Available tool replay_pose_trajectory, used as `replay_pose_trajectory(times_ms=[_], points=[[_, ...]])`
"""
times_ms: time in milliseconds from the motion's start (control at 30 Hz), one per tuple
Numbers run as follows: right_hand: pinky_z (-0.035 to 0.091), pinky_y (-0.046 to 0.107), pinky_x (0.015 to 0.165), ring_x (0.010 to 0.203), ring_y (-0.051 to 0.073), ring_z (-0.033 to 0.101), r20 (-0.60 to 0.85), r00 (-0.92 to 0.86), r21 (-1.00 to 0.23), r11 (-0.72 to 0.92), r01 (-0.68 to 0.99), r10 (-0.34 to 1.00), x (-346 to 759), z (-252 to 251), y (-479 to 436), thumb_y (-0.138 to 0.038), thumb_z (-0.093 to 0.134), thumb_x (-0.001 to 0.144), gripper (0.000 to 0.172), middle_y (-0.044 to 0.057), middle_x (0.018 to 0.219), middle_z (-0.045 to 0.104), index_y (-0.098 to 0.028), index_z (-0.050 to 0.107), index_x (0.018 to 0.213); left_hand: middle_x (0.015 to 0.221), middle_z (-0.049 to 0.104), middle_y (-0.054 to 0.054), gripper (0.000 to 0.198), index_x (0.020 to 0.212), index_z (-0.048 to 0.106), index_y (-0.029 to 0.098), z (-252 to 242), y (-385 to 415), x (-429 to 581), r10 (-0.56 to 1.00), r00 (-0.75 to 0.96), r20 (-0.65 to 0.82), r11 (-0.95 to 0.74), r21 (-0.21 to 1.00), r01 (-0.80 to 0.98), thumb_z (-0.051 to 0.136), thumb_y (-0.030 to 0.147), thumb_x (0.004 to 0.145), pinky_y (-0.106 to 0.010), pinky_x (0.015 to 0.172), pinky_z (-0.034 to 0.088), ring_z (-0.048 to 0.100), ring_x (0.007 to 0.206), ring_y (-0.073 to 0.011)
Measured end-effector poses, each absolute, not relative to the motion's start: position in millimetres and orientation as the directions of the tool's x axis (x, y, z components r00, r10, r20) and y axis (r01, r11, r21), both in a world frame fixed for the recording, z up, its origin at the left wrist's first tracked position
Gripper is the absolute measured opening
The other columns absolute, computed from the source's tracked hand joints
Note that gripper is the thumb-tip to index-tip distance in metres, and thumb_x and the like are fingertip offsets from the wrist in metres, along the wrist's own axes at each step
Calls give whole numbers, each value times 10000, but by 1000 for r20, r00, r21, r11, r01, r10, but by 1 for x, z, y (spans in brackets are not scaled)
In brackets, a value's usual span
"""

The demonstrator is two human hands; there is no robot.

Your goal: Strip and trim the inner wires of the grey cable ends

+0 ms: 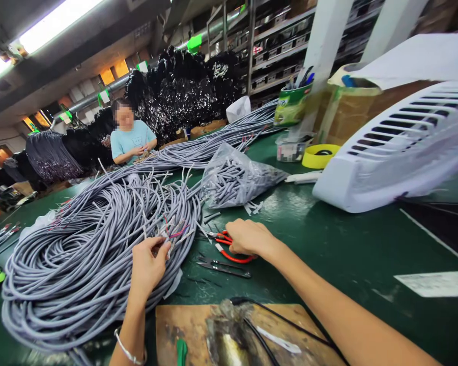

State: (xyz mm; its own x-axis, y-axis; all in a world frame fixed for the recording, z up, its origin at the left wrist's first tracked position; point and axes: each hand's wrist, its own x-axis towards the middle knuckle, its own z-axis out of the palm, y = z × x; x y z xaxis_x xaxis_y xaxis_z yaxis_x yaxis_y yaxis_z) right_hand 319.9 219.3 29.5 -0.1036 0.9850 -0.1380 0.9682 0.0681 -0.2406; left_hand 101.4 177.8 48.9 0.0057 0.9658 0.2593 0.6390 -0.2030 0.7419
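At the near edge of a big coil of grey cable (80,254), my left hand (149,262) pinches a cable end, its thumb and forefinger closed. Fine coloured wires (180,231) fan out just past those fingertips. To the right, my right hand (250,237) has its fingers curled round red-handled pliers (234,257), low over the green table. Their jaws point left toward the cable ends and are partly hidden. Black thread snips (224,268) lie on the table just below the pliers.
Behind the pliers sits a clear bag of short grey cable pieces (232,178). A white fan-like housing (397,147), yellow tape roll (319,155) and green can (292,107) stand right. In front lies a stained wooden board (183,320) with black cords. Across the table sits another person (133,137).
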Motion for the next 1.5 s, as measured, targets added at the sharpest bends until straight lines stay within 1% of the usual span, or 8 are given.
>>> replay_pose_trajectory(times_ms=[167,267,367,433,533,667,1267,1500], points=[[415,277,570,757,257,642,-109,-4,-172,-14,985,994,333,40,214,-122,603,572,173,139,780,676,-149,676,727,725,651,-67,189,837,662,129,45,175,106,892,67,446,-331,545,771,481,162,795,-278,628,455,594,639,-169],[417,292,562,741,261,635,-33,23,-152,-28,988,999,342,51,211,-177,532,659,163,138,795,673,-154,646,773,748,634,-65,207,840,650,138,47,170,111,847,61,529,-382,523,762,448,105,805,-277,655,440,579,684,-172],[433,258,578,663,189,609,168,-91,-418,154,895,982,333,55,209,-236,464,700,165,63,734,657,-180,585,796,742,613,-53,206,833,634,149,52,166,112,817,64,573,-444,553,705,431,113,828,-256,642,422,562,682,-162],[426,227,535,561,142,550,349,-161,-650,362,668,923,319,54,206,-311,465,697,145,15,646,608,-193,539,735,737,604,-48,198,831,624,151,54,164,111,795,62,604,-484,568,665,427,131,840,-248,639,412,554,687,-159],[358,210,446,461,106,404,480,-164,-714,492,498,862,298,50,200,-477,488,690,302,-37,506,433,-210,423,566,724,595,-43,194,818,613,153,56,161,107,762,33,647,-525,587,616,422,167,853,-243,632,400,542,685,-158],[318,211,439,457,98,348,501,-173,-701,515,493,848,289,45,198,-513,476,708,379,-47,487,353,-209,366,509,702,578,-29,209,804,609,159,57,160,102,737,18,676,-564,599,569,414,203,862,-234,611,384,518,650,-146],[454,243,525,546,145,544,600,-325,-629,681,375,732,274,36,187,-240,495,727,129,18,617,606,-188,570,635,690,638,-63,251,877,641,149,56,155,108,730,228,645,-600,444,666,391,161,857,-243,560,395,570,608,-158],[482,275,609,635,177,599,684,-323,-447,725,524,654,263,19,188,-193,470,781,129,68,693,625,-152,575,719,504,502,0,297,705,623,148,56,155,112,827,176,535,-511,583,632,369,181,855,-229,474,326,455,469,-125]])
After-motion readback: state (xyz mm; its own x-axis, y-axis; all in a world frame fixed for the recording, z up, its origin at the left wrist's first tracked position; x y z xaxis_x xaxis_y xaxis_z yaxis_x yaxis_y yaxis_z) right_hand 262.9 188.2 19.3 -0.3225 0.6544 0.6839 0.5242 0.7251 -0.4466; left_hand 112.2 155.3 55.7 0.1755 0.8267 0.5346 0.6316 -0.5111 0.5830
